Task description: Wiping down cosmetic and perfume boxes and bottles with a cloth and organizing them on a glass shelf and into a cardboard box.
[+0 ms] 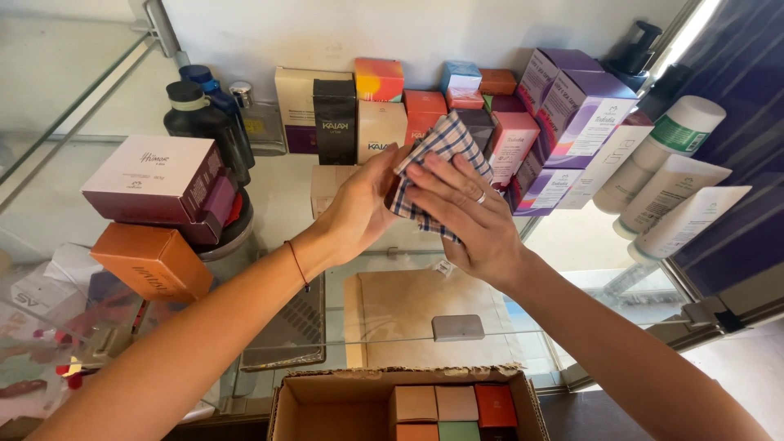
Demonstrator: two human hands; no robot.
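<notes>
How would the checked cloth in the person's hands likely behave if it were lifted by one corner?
The checked cloth would probably droop: it already folds and wraps under the right hand. It looks thin, so likely light. Pushed along the glass shelf, it would probably bunch rather than slide.

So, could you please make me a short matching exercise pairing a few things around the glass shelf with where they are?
Things:
1. checked cloth
2. orange box
3. white tubes
4. cardboard carton

Places:
A. far right, leaning
B. between both hands
C. bottom, below the shelf
D. left, under a white and maroon box

Pairs: 1-B, 2-D, 3-A, 4-C
</notes>
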